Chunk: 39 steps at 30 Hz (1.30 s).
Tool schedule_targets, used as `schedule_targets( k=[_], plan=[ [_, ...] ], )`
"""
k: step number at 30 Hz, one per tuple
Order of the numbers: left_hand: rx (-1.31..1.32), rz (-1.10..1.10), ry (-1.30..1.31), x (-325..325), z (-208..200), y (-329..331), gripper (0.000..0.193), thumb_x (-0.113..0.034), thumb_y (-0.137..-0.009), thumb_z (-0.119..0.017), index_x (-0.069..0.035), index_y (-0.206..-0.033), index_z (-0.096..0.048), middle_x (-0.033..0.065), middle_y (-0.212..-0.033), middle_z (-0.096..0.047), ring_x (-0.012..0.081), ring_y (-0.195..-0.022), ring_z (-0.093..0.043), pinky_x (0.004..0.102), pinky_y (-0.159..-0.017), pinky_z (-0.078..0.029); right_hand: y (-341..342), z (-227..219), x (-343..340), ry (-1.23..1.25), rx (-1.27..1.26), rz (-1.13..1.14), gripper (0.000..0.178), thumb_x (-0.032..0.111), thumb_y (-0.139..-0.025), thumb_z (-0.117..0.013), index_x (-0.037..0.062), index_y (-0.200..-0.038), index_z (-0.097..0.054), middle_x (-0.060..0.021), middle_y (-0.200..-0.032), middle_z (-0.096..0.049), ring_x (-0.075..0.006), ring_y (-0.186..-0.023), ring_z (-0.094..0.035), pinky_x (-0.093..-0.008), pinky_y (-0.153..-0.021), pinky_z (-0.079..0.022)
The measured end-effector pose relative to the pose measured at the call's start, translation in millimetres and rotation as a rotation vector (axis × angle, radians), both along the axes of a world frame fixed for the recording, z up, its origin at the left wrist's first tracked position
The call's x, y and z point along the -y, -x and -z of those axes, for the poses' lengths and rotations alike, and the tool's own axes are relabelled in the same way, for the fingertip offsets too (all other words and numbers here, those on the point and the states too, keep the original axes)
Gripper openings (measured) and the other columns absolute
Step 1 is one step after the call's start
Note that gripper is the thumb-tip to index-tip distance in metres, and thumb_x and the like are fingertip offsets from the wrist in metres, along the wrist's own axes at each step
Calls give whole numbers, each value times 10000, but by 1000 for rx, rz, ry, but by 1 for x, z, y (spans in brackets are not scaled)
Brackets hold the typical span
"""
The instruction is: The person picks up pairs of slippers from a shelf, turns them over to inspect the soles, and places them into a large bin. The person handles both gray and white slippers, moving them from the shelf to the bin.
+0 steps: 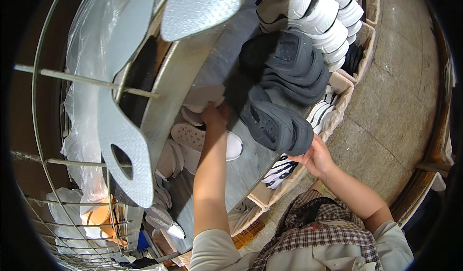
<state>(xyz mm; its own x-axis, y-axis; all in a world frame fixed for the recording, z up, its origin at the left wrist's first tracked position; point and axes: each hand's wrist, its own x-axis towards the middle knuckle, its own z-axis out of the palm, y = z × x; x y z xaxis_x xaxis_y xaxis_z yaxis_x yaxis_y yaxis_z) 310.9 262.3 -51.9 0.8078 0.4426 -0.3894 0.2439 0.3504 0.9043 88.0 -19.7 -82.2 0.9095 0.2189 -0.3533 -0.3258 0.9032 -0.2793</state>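
At the bench's right edge, my right hand [317,158] grips the heel end of a dark grey slipper [277,124] with a perforated footbed. My left hand [215,115] reaches in among pale footwear, its fingers curled at the edge of a pale slipper [202,97]; shadow partly hides the fingertips. Just below that hand lies a white slipper [189,136] with round holes, partly covered by my forearm. Beyond my right hand, more dark grey slippers [294,63] are stacked, partly in deep shadow.
White soles [320,22] are piled at the far end of the grey bench [251,167]. Lined bins [340,112] holding black-and-white pieces stand along its right side. A wire rack [72,75] with light grey sheets [126,150] rises at left. Pale shoes [166,160] line the bench's left side.
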Motion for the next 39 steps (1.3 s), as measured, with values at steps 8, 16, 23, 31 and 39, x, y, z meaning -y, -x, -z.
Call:
schedule_targets(
  k=[8,16,23,31,39],
  plan=[
    [-131,-16,-834,-111,-60,3,387,-267,-876,-508,-21,-1173,-489,150,-1017,-596,307,-874,-619,416,-620,-514,-11,-3,3,160,-82,-14,410,277,-934,-514,65,-1270,-414,-53,-1115,-568,-158,-958,-592,-393,-755,-541],
    [-150,40,-1639,-102,-22,-33,538,-259,-818,-613,9,-1165,-302,261,-1055,-577,421,-973,-590,461,-830,-465,31,15,28,322,-114,15,250,289,-917,-551,125,-1104,-539,5,-1046,-547,-115,-934,-531,-274,-724,-429],
    [-145,130,-1533,-139,-37,-66,602,-246,-795,-640,58,-1195,-310,278,-1127,-547,434,-1046,-549,465,-893,-435,98,46,35,388,-272,-122,113,210,-897,-550,137,-980,-573,45,-940,-568,-77,-859,-542,-235,-680,-414],
    [-5,36,-1207,-103,-77,-8,620,-174,-846,-613,29,-1342,-300,257,-1293,-437,411,-1080,-528,478,-924,-456,143,61,73,461,-314,-113,133,174,-893,-528,110,-1004,-565,14,-921,-564,-88,-839,-533,-246,-659,-415],
    [199,-319,-678,-32,-80,114,587,-153,-853,-645,-4,-1351,-372,228,-1328,-423,379,-1117,-496,530,-877,-464,175,74,92,485,-363,-97,107,202,-893,-554,130,-964,-587,27,-904,-564,-91,-807,-537,-257,-640,-422]
  ],
)
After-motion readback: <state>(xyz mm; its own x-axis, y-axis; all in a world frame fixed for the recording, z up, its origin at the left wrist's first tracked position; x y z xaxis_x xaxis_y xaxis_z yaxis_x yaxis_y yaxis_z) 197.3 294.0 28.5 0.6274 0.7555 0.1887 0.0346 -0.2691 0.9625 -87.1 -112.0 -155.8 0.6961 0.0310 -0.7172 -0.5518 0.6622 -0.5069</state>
